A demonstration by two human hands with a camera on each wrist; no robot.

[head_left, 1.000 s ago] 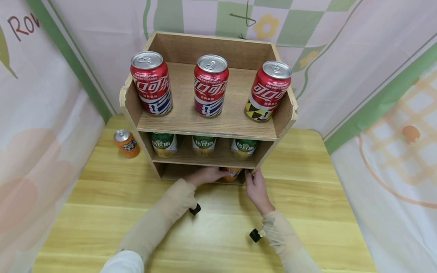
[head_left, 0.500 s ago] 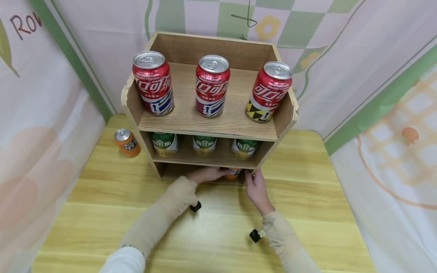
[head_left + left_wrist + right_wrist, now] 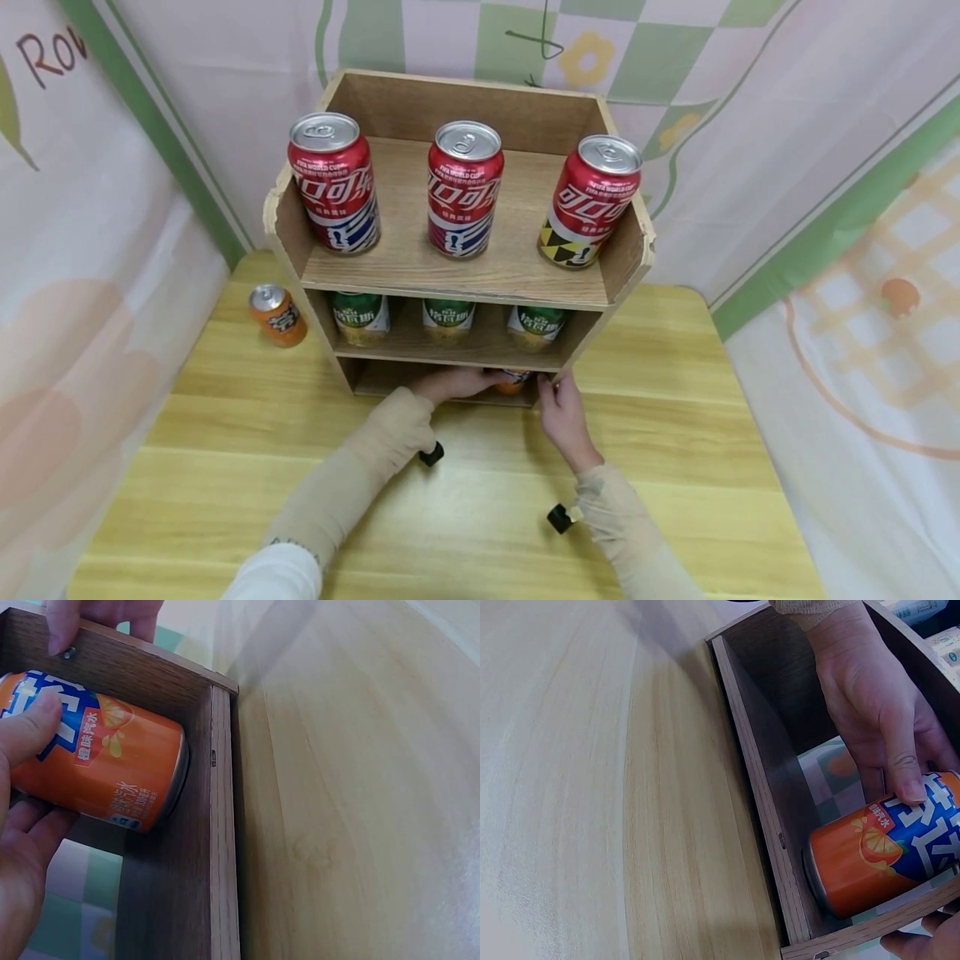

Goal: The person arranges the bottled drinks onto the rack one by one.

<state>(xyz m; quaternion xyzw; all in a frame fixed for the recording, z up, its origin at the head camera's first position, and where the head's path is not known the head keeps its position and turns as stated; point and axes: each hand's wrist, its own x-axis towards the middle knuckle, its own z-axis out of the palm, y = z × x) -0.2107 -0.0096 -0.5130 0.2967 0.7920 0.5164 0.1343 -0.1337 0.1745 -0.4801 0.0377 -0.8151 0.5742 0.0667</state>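
My left hand (image 3: 463,382) reaches into the bottom tier of a wooden shelf (image 3: 457,361) and holds an orange soda can (image 3: 513,382) near the right side panel. In the left wrist view, its thumb lies across the blue label of the can (image 3: 124,754), with fingers behind. The can stands upright, its base at the bottom board. My right hand (image 3: 564,421) grips the shelf's right side panel (image 3: 142,660) by its front edge, thumb on the inner face and other fingers outside. In the right wrist view, only some fingertips (image 3: 911,946) show beyond the panel.
Three red cola cans, the middle one (image 3: 463,190) among them, stand on the top tier. Three green-and-white cans (image 3: 448,319) fill the middle tier. Another orange can (image 3: 278,317) stands on the wooden table (image 3: 480,517), left of the shelf. Printed curtains (image 3: 817,167) surround the table.
My left hand and the orange soda can have shifted slightly deeper into the bottom tier. The right hand keeps its place on the side panel.
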